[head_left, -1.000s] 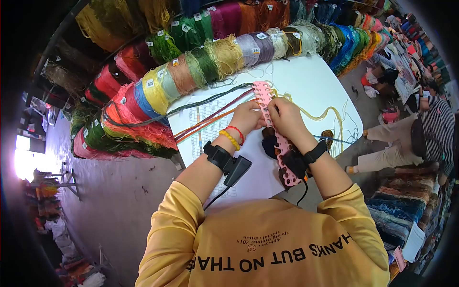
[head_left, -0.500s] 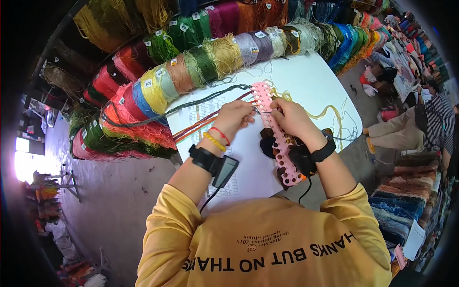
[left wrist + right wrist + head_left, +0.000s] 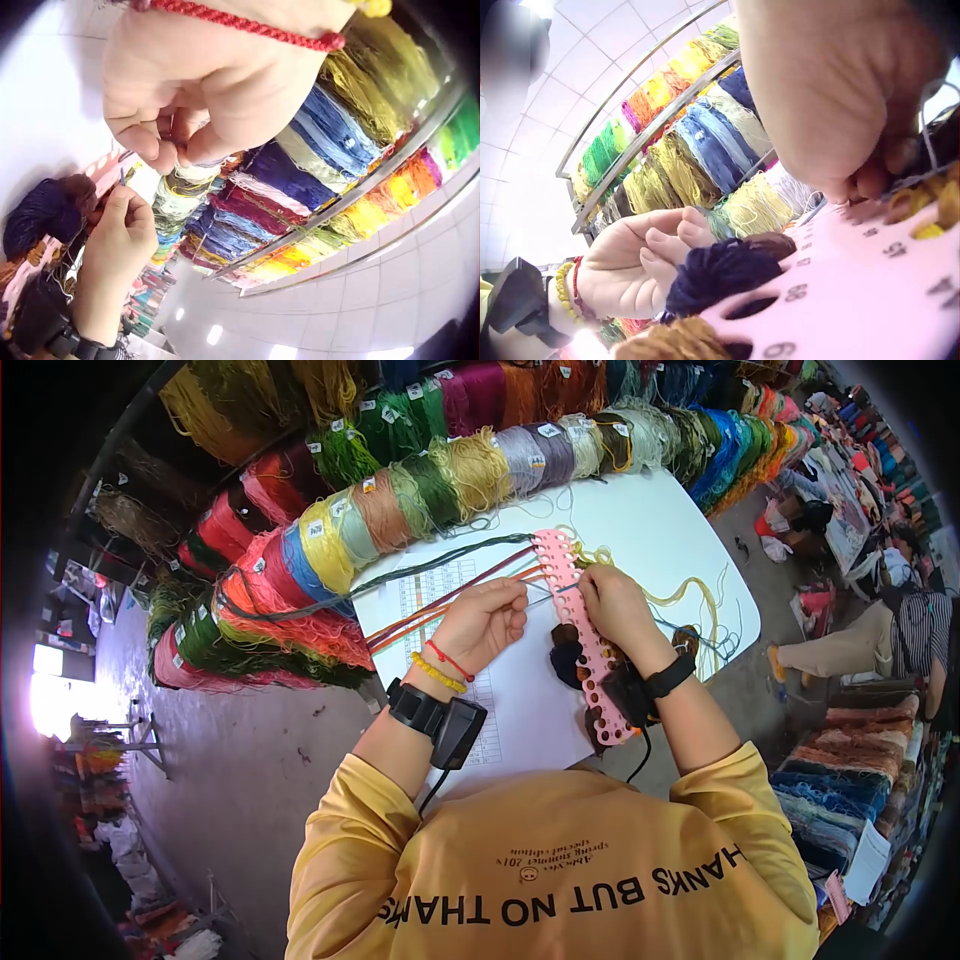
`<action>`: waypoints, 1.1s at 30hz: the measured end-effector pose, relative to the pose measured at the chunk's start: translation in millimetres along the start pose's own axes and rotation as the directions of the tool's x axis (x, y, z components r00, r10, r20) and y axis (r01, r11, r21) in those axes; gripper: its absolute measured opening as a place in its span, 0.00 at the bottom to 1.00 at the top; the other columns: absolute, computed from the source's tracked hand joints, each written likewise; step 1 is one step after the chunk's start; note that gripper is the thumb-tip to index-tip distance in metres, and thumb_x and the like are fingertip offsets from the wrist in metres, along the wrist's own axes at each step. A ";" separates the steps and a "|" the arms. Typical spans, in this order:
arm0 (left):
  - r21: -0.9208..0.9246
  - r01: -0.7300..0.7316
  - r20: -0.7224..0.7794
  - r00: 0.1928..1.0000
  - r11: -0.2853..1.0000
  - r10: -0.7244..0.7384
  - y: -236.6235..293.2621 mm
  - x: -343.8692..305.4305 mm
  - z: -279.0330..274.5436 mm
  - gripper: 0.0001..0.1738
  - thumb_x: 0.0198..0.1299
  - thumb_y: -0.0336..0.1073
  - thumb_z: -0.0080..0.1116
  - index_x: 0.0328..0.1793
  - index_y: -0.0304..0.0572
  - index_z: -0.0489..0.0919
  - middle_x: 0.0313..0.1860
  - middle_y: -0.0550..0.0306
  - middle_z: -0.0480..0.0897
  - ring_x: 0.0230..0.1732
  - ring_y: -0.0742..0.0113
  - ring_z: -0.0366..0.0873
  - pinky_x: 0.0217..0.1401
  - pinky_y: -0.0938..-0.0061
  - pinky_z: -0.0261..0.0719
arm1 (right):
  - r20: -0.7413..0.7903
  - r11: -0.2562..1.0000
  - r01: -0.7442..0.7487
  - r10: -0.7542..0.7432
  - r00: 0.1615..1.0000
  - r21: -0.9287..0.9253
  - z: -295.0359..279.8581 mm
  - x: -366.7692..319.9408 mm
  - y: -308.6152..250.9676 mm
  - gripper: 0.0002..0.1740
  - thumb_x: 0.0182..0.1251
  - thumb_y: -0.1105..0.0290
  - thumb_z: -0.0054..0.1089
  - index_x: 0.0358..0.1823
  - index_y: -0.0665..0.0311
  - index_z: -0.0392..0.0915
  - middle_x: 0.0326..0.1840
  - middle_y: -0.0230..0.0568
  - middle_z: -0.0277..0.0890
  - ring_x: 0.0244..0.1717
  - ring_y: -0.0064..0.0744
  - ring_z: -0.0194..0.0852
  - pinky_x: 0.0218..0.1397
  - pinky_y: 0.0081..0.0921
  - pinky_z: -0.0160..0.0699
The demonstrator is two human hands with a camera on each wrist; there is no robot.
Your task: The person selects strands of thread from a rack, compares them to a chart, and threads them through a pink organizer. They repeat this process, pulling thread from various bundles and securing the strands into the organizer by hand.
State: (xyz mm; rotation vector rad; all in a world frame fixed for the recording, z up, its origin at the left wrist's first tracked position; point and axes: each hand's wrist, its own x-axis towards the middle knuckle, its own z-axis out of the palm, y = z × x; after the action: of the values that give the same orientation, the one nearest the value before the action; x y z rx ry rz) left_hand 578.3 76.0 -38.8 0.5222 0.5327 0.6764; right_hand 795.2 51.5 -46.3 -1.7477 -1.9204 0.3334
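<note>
A long pink card with numbered holes along its edges lies slanted over the paper, with yarn bundles looped through several holes. My left hand is left of the card, thumb and fingertips pinching a blue-grey thread. That thread stretches across to the card. At the card's right edge my right hand pinches the thread's other part between thumb and forefinger; a short dark blue piece shows above those fingertips in the left wrist view. A dark navy yarn bundle hangs on the card between the hands.
Printed sheets lie on the white table. Dark green, red and orange strands run from the card's left edge. Loose yellow yarn lies at the right. Racks of coloured skeins border the far side; another person is at the right.
My left hand has pulled away leftward from the card, drawing the blue-grey thread out between the hands. My right hand has stayed near the card's right edge, shifting slightly.
</note>
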 end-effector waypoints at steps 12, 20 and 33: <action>0.180 0.022 -0.101 0.995 0.983 -0.004 -17.0 25.2 15.5 0.15 0.67 0.40 0.45 0.52 0.43 0.77 0.41 0.65 0.80 0.34 0.77 0.77 0.34 0.83 0.71 | 0.037 0.990 0.140 -0.140 0.989 -0.013 -20.8 -19.7 -45.0 0.14 0.57 0.64 0.56 0.40 0.64 0.70 0.37 0.48 0.72 0.39 0.49 0.74 0.39 0.39 0.74; -0.047 -0.249 -0.364 0.906 0.967 0.216 35.3 -38.1 -50.2 0.16 0.68 0.44 0.44 0.29 0.46 0.69 0.20 0.63 0.70 0.18 0.76 0.65 0.21 0.83 0.67 | 0.100 0.990 0.019 -0.005 0.995 -0.137 -2.1 -21.5 -39.7 0.24 0.47 0.62 0.59 0.44 0.66 0.69 0.42 0.53 0.69 0.45 0.52 0.71 0.48 0.40 0.73; 0.733 0.650 0.015 0.281 -0.202 0.960 157.9 -299.1 -204.5 0.13 0.58 0.42 0.57 0.43 0.42 0.79 0.39 0.59 0.78 0.37 0.73 0.74 0.36 0.80 0.73 | 0.169 0.983 -0.082 0.109 0.979 -0.164 1.4 -12.8 -38.6 0.23 0.50 0.58 0.57 0.46 0.63 0.70 0.46 0.49 0.70 0.43 0.49 0.74 0.45 0.37 0.74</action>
State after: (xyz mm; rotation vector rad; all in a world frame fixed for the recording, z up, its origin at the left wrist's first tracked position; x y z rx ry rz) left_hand 186.9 28.8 -10.5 2.0824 2.5220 0.9109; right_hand 762.1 33.8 -30.6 -1.9764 -2.0385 0.3946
